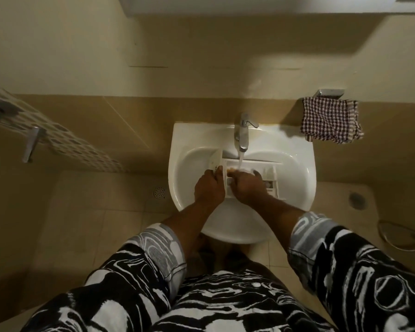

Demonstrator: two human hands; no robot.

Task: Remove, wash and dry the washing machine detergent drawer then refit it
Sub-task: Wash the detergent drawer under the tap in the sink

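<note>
— What fills the middle?
— A white basin (300, 149). The detergent drawer (259, 164) lies across its bowl, open side up, with the curved front panel at the left.
— And off to the side?
— A checked cloth (331, 121) hangs right of the basin, well apart from the drawer.
— The hands?
— The left hand (209, 188) grips the front-panel end, fingers curled round it. The right hand (247, 188) reaches into a compartment; whether its fingers are spread or pinching, I cannot tell.
— Water?
— The tap (243, 133) runs a stream (240, 160) onto the drawer, just beside the right fingertips.
</note>
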